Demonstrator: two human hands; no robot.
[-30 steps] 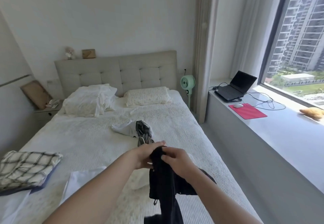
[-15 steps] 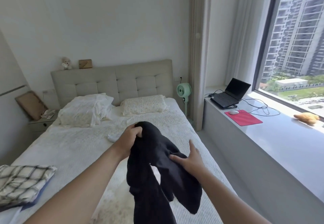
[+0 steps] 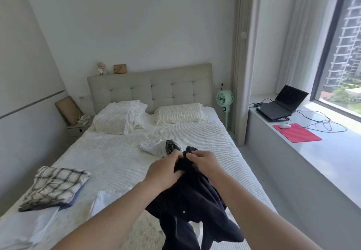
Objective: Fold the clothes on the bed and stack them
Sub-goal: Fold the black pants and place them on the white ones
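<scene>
A black garment (image 3: 192, 206) with a small white button hangs in front of me above the bed (image 3: 121, 157). My left hand (image 3: 163, 172) grips its bunched top edge, and my right hand (image 3: 204, 161) pinches the same edge right beside it. The cloth droops loosely below both hands. A folded plaid garment (image 3: 55, 185) lies on a dark blue piece at the bed's left. A white folded piece (image 3: 106, 200) sits near my left forearm. A crumpled white and grey garment (image 3: 161, 147) lies mid-bed beyond my hands.
Two pillows (image 3: 121, 116) rest against the padded headboard. A green fan (image 3: 224, 99) stands right of the bed. The window ledge on the right holds a laptop (image 3: 281, 104), a red mouse pad (image 3: 297, 132) with a mouse, and cables. A nightstand (image 3: 78, 126) is at far left.
My hands were apart on the spread garment half a second ago; they have come together at its top edge. The view has tilted down a little.
</scene>
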